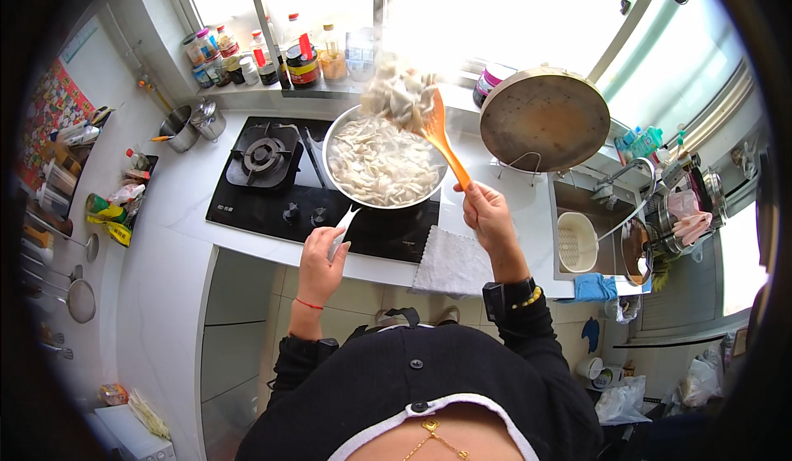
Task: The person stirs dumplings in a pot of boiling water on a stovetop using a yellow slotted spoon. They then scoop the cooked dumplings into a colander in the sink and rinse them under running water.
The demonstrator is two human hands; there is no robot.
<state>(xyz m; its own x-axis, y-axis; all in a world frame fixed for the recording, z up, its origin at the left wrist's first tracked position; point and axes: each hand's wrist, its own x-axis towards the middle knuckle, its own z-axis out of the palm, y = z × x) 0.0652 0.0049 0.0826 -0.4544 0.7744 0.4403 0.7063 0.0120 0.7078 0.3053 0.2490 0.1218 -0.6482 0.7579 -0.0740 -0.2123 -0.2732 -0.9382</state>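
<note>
A white-rimmed frying pan (326, 152) sits over the right burner of a black glass gas hob (365, 232). Pale sliced food (383, 164), possibly mushrooms, fills it. My left hand (320, 257) is around the pan's light-coloured handle (342, 232). In my right hand (487, 213) is the handle end of an orange spatula (444, 142). Its blade is lifted above the pan's far right rim, carrying a heaped load of slices (402, 96). Steam rises around this load. The burner beneath the pan is hidden.
Sauce bottles and jars (303, 65) line the windowsill. The left burner (261, 155) is bare. A large round board (544, 121) leans in a wire stand at right, beside the sink (609, 213). A grey cloth (455, 263) hangs over the counter's front edge. Two metal pots (179, 128) stand far left.
</note>
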